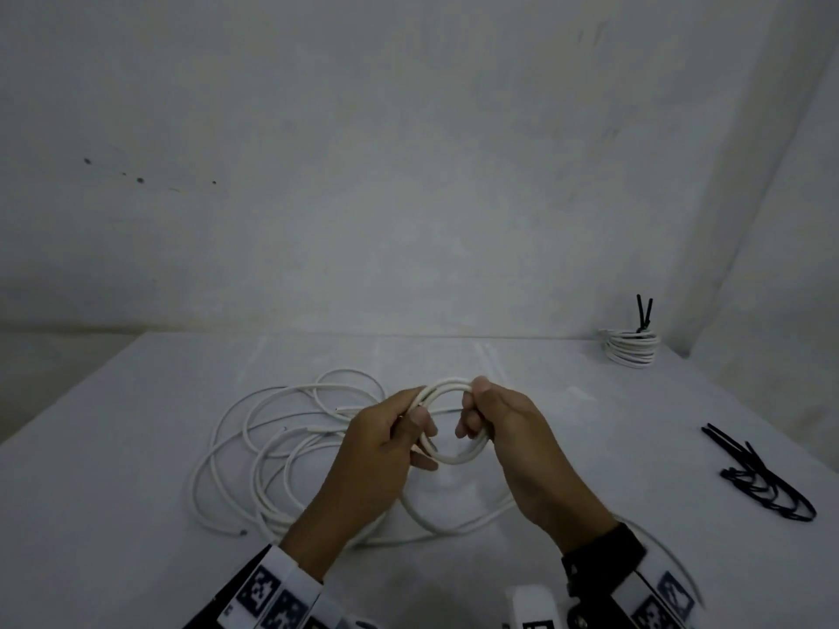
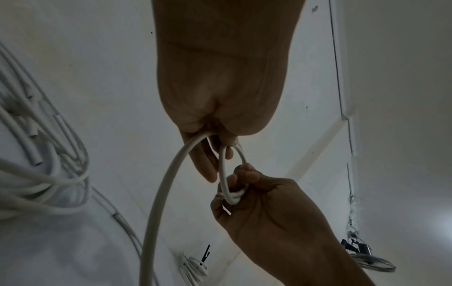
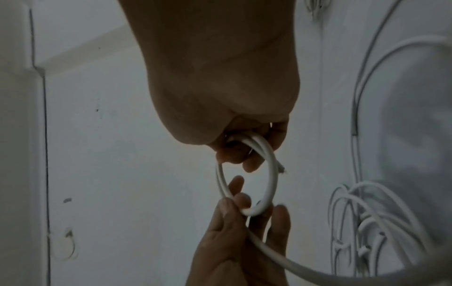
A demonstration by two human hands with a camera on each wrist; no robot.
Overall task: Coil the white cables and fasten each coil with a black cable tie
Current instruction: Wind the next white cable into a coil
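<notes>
Head view: our left hand (image 1: 381, 440) and right hand (image 1: 508, 429) each pinch the small white cable coil (image 1: 454, 419) above the bench (image 1: 590, 447). Black cable ties (image 1: 762, 478) lie well apart.

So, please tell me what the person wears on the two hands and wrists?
The left hand and right hand are bare: no gloves. Each wrist carries a band of white panels printed with black square-pattern markers; the right wrist also has a black strap.
</notes>
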